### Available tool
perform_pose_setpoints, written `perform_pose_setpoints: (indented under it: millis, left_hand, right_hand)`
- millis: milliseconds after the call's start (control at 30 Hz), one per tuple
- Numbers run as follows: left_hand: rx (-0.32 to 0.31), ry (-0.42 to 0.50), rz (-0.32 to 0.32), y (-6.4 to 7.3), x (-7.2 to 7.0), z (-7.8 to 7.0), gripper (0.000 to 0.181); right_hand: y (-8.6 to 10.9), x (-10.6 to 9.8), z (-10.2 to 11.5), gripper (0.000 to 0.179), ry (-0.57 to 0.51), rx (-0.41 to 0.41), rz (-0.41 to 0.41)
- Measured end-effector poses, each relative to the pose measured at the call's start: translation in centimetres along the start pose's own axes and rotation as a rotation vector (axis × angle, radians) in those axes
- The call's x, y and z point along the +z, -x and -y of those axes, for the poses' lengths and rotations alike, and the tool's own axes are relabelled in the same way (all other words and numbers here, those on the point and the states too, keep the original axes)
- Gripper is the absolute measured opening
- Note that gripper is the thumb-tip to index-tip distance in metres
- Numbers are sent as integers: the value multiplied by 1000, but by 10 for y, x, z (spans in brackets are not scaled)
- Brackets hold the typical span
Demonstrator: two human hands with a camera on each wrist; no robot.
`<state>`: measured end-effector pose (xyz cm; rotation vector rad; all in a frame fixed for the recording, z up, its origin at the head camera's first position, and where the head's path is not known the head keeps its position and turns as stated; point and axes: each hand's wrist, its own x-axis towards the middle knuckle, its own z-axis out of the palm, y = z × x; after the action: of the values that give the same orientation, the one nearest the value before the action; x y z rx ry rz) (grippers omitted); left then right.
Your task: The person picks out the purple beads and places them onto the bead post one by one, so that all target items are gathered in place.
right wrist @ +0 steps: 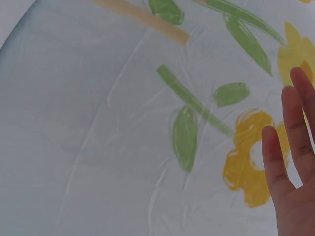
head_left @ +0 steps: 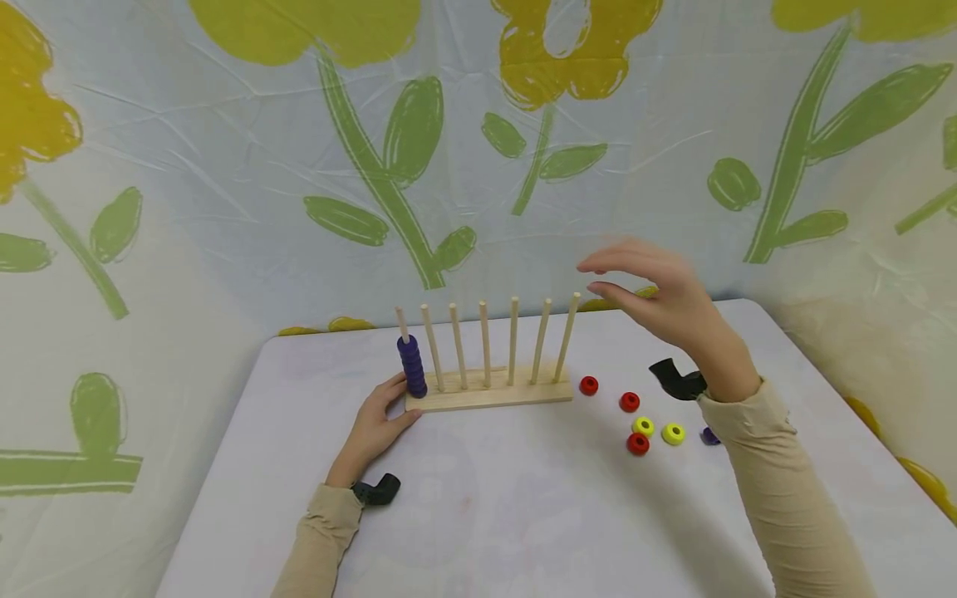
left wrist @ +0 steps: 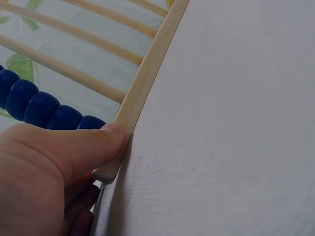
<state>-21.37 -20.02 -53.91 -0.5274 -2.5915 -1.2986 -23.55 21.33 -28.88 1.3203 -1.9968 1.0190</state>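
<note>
A wooden peg rack (head_left: 516,394) with several upright pegs stands on the table. Its leftmost peg carries a stack of dark purple-blue beads (head_left: 412,365), with the peg's top showing bare above them; the other pegs are bare. My left hand (head_left: 377,423) holds the rack's left end. In the left wrist view its thumb (left wrist: 93,145) presses the base's edge beside the lowest bead, with the other fingers behind. Raised in the air just right of the rightmost peg's tip, my right hand (head_left: 658,291) has its thumb and fingers apart, nothing between them.
Right of the rack lie loose red beads (head_left: 589,385), yellow beads (head_left: 674,433) and a purple bead (head_left: 709,436) partly hidden by the right sleeve. The white table (head_left: 478,515) ends at the back against a flower-printed cloth (head_left: 247,166). Each wrist wears a black mount (head_left: 379,490).
</note>
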Motion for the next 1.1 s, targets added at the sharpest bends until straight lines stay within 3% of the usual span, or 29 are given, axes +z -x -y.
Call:
perform_pose_setpoints:
  millis: [133, 300, 500, 633, 833, 1000, 1100]
  left_hand:
    - [-7, 4, 4, -1, 1, 0, 56]
    - [-21, 8, 11, -1, 0, -1, 56]
    - [-30, 16, 14, -1, -1, -2, 57]
    - [-29, 14, 15, -2, -1, -3, 57]
    - [-30, 3, 16, -3, -1, -1, 56]
    - [-22, -4, 13, -4, -1, 1, 55]
    - [-15, -6, 11, -5, -2, 2, 54]
  right_hand:
    - [20, -13, 2, 44, 33, 13, -58]
    - [47, -28, 14, 41, 45, 76, -105]
    - [98, -45, 11, 14, 82, 281, -140]
    - [136, -54, 4, 27, 91, 448, -132]
    - [180, -59, 7, 24, 174, 749, 19]
    - [206, -57, 3, 15, 255, 829, 191]
    - [213, -55, -2, 13, 306, 918, 292]
